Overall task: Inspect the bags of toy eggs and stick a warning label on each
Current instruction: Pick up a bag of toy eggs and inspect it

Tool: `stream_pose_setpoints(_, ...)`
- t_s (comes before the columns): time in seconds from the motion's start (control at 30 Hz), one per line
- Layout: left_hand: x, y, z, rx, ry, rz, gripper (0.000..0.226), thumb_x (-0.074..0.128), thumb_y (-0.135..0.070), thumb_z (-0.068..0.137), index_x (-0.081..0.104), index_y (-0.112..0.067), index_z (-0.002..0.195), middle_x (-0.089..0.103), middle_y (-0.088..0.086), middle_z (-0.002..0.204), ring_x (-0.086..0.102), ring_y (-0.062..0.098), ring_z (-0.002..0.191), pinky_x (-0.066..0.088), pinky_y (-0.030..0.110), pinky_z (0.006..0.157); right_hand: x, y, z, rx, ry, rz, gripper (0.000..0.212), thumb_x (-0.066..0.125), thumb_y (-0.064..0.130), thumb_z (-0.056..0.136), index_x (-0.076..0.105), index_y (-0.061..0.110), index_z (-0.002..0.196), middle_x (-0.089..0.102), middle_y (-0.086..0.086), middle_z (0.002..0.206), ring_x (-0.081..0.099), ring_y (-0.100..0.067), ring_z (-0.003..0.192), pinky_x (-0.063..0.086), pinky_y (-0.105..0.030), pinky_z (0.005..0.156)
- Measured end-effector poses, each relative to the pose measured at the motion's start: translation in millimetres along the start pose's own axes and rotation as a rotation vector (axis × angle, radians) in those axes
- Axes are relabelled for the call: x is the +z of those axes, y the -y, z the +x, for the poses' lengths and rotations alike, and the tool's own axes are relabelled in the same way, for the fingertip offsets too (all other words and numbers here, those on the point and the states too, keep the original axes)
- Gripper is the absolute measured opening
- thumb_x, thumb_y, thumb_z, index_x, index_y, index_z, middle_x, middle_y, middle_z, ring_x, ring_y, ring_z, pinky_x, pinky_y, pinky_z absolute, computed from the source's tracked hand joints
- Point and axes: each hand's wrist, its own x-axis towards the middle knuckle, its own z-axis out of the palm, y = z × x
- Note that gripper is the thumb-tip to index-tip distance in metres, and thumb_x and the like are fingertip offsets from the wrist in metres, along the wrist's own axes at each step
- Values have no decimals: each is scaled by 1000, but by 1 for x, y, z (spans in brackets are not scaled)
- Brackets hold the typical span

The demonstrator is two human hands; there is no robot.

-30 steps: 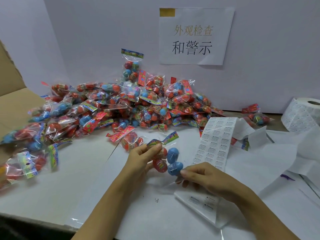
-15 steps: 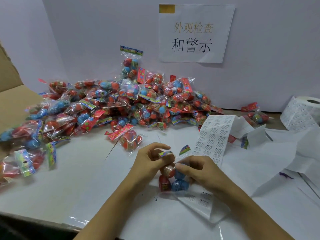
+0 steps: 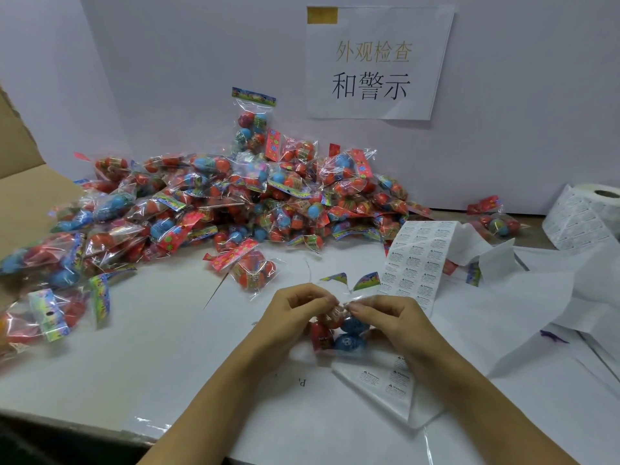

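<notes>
Near the bench's front edge, the left hand (image 3: pixel 295 310) and right hand (image 3: pixel 391 318) pinch one bag of toy eggs (image 3: pixel 339 333) above a label sheet (image 3: pixel 382 380) printed "WARNING". Behind, the bag pile (image 3: pixel 235 203). The wall sign (image 3: pixel 375 62) reads "外观检查 和警示".

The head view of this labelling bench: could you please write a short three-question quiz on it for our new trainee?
1. True or false: both hands grip the same bag of toy eggs.
2. Where is the roll of labels? A) far right of the table B) inside the cardboard box C) under the pile of bags
3. Fill in: the label sheet lies just beyond the ___ hand.

Key: 1 true, left hand and right hand pinch its top; 2 A; 3 right.
</notes>
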Motion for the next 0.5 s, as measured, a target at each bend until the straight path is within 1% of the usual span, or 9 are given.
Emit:
stream_pose_setpoints(0.07,0,0,1,-11,-52,-14,24,64,-5,97,78,-14,79,72,10,79,68,19,72,55,26,60,1,2,0,-9,-9,24,29,76,36,77,81,13,93,78,-12,94,75,-24,90,61,-33,74)
stream_pose_setpoints(0.17,-5,1,6,-16,-260,14,24,66,-19,99,78,-17,79,71,3,71,65,14,64,50,25,51,-4,8,3,12,-163,114,33,74,39,79,79,10,93,77,-9,91,74,-18,84,58,-30,64)
stream_pose_setpoints(0.27,-17,2,11,-28,-436,18,16,66,-31,99,73,-17,103,76,-8,74,71,4,67,54,22,60,-18,14,5,36,-326,193,26,67,32,94,76,7,94,76,-5,84,73,-15,78,57,-26,63)
stream_pose_setpoints(0.3,-21,3,12,-46,-465,4,24,67,-35,98,69,-18,115,77,-10,79,72,2,71,54,23,67,-22,16,5,36,-366,226,26,65,30,96,75,7,94,75,-5,81,73,-15,75,56,-26,62)
stream_pose_setpoints(0.33,-24,5,13,-61,-482,8,36,69,-38,96,64,-19,126,78,-10,86,72,1,77,53,24,73,-26,18,5,35,-397,255,25,63,29,97,74,7,92,75,-5,78,72,-14,72,55,-26,62)
stream_pose_setpoints(0.4,-26,7,13,-49,-495,142,61,73,-43,92,51,-22,145,71,-11,117,67,-1,90,48,18,74,-29,20,4,36,-429,291,23,62,26,98,73,7,90,73,-3,75,70,-13,67,53,-25,60)
stream_pose_setpoints(0.43,-26,9,13,-20,-487,272,67,74,-43,91,44,-26,149,61,-9,133,64,3,102,45,15,76,-29,21,4,39,-432,296,23,63,26,98,73,7,89,73,-3,74,69,-12,66,53,-24,59)
stream_pose_setpoints(0.47,-26,12,13,17,-479,418,71,75,-43,90,40,-29,149,49,-6,144,57,9,119,44,14,85,-29,20,4,40,-429,295,22,63,25,97,72,7,89,73,-3,74,69,-11,65,53,-24,58)
stream_pose_setpoints(0.5,-23,13,11,60,-468,551,75,76,-43,89,36,-31,150,37,-3,153,42,6,137,35,10,97,-28,20,4,41,-424,290,21,63,25,97,73,7,89,72,-3,74,69,-11,65,52,-24,58)
